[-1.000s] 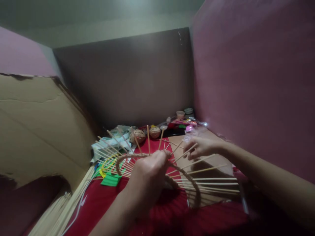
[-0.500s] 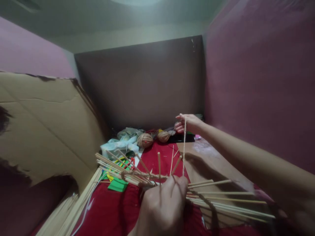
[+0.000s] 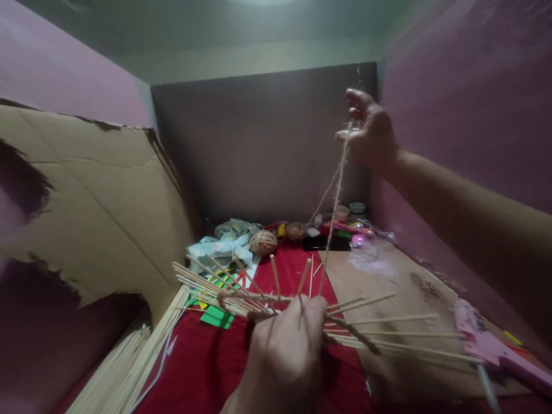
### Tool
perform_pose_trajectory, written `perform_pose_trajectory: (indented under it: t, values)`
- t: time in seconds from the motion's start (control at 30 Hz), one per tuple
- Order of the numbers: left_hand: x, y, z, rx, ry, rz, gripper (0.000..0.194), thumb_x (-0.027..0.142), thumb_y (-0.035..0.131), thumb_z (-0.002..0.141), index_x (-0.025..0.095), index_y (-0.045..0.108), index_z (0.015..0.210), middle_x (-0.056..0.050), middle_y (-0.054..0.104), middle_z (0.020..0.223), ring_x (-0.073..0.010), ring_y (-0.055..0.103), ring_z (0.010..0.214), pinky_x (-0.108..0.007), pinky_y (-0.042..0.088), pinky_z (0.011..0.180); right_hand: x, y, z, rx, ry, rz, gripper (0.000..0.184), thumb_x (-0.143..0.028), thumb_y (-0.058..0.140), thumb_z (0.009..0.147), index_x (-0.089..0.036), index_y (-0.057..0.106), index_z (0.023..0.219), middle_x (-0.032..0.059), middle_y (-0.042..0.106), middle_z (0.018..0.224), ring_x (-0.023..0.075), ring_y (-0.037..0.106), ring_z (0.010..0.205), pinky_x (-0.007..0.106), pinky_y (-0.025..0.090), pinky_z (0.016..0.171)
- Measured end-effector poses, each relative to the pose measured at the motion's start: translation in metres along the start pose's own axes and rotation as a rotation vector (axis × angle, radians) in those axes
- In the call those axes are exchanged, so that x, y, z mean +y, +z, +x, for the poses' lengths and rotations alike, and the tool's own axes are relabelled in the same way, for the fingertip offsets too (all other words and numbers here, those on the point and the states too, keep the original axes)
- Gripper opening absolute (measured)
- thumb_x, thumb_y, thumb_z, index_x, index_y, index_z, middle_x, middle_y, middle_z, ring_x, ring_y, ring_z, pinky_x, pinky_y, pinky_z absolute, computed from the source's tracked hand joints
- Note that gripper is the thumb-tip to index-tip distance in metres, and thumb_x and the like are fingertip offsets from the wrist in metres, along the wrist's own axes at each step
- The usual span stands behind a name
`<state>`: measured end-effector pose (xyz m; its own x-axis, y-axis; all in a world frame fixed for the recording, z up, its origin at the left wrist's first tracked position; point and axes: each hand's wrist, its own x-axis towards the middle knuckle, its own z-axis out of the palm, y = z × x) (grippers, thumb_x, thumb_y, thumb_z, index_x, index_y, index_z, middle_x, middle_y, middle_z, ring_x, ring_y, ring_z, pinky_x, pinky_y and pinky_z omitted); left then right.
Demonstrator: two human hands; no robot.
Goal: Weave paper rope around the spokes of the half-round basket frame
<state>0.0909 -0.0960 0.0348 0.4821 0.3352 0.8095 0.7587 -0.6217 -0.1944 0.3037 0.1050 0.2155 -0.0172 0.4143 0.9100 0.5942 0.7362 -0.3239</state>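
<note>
My left hand [image 3: 288, 351] is closed round the hub of a fan of thin wooden sticks [image 3: 401, 318] that spread out left and right, with a band of woven twine crossing them. My right hand [image 3: 369, 133] is raised high near the back wall, pinching a strand of jute twine [image 3: 335, 204]. The twine runs taut from that hand down to the sticks at my left hand. A second strand slants off toward the twine balls [image 3: 263, 242] at the back of the red cloth [image 3: 194, 368].
A torn cardboard sheet [image 3: 86, 207] leans at the left, with a bundle of loose sticks [image 3: 116, 374] below it. A brown board [image 3: 388, 276] lies at the right, a pink glue gun [image 3: 487, 345] on its near end. Small pots, coloured bits and crumpled pale cloth [image 3: 224, 244] crowd the back.
My right hand has risen from the back of the table to high near the wall, drawing the twine up taut. My left hand keeps its hold on the sticks.
</note>
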Motion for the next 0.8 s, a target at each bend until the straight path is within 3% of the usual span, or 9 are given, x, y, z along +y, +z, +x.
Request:
perform_pose_trajectory:
  t: [0.07,0.13,0.23,0.3,0.37,0.47,0.53,0.67,0.8]
  values:
    - [-0.003,-0.003,0.001,0.01,-0.046,-0.013,0.016,0.009,0.041,0.085,0.015,0.052,0.094,-0.001,0.055,0.064,-0.0114,0.053,0.055,-0.022,0.043,0.051,0.011,-0.015,-0.007,-0.022,0.04,-0.061,0.06,-0.002,0.057,0.07,-0.008,0.043,0.128,0.0146,0.039,0.137,0.0192,0.038,0.121,0.027,0.032,0.096]
    - [-0.007,-0.006,0.004,-0.005,-0.103,-0.035,0.013,0.011,0.043,0.086,0.016,0.053,0.092,-0.002,0.056,0.067,-0.012,0.054,0.058,-0.023,0.045,0.054,0.02,-0.025,-0.022,-0.16,0.222,-0.178,0.059,0.0,0.047,0.073,-0.006,0.039,0.131,0.0173,0.037,0.137,0.0185,0.039,0.119,0.028,0.033,0.094]
    - [-0.014,-0.01,0.013,-0.062,-0.188,-0.11,0.01,0.016,0.044,0.086,0.017,0.053,0.083,-0.001,0.056,0.067,-0.0117,0.053,0.057,-0.023,0.043,0.053,0.031,-0.03,-0.055,-0.484,0.401,-0.189,0.043,0.005,0.046,0.067,0.002,0.061,0.107,0.0175,0.066,0.09,0.0163,0.059,0.073,0.03,0.044,0.066]
    - [-0.018,-0.012,0.022,-0.09,-0.253,-0.146,0.012,0.015,0.045,0.085,0.017,0.053,0.077,-0.001,0.056,0.066,-0.0115,0.052,0.056,-0.023,0.04,0.051,0.035,-0.028,-0.082,-0.705,0.494,-0.173,0.042,0.009,0.05,0.058,-0.006,0.07,0.092,0.006,0.063,0.056,0.0114,0.052,0.048,0.027,0.04,0.051]
    - [-0.023,-0.012,0.031,-0.105,-0.309,-0.154,0.011,0.013,0.048,0.082,0.017,0.054,0.074,0.0,0.057,0.065,-0.0116,0.052,0.057,-0.023,0.039,0.051,0.034,-0.023,-0.108,-0.806,0.529,-0.142,0.043,0.009,0.052,0.055,-0.012,0.072,0.088,0.0005,0.057,0.047,0.0088,0.047,0.042,0.024,0.038,0.046]
    - [-0.033,-0.011,0.042,-0.11,-0.349,-0.135,0.008,0.011,0.053,0.077,0.017,0.056,0.073,0.0,0.058,0.065,-0.0118,0.052,0.058,-0.023,0.038,0.052,0.022,-0.014,-0.14,-0.839,0.52,0.025,0.042,-0.002,0.055,0.065,-0.017,0.068,0.102,0.003,0.064,0.071,0.0076,0.051,0.051,0.021,0.041,0.049]
    - [-0.039,-0.01,0.047,-0.122,-0.379,-0.159,0.008,0.01,0.055,0.076,0.017,0.058,0.073,0.0,0.059,0.065,-0.0117,0.053,0.059,-0.023,0.038,0.053,0.006,-0.008,-0.156,-0.851,0.559,0.505,0.038,-0.015,0.059,0.071,-0.017,0.063,0.108,0.0072,0.064,0.095,0.0078,0.053,0.058,0.021,0.043,0.051]
    - [-0.046,-0.006,0.049,-0.145,-0.409,-0.254,0.008,0.012,0.056,0.076,0.017,0.058,0.07,0.001,0.058,0.064,-0.0114,0.054,0.06,-0.021,0.039,0.053,-0.024,0.005,-0.176,-0.982,0.602,0.938,0.048,-0.023,0.061,0.076,-0.021,0.052,0.123,0.003,0.062,0.089,0.0044,0.046,0.054,0.019,0.039,0.05]
    - [-0.044,-0.002,0.045,-0.167,-0.392,-0.274,0.007,0.013,0.056,0.076,0.018,0.059,0.072,0.002,0.057,0.062,-0.0107,0.053,0.058,-0.021,0.039,0.052,-0.036,0.014,-0.183,-1.236,0.582,1.024,0.051,-0.024,0.063,0.076,-0.025,0.049,0.125,-0.0013,0.058,0.079,0.0057,0.047,0.056,0.02,0.038,0.051]
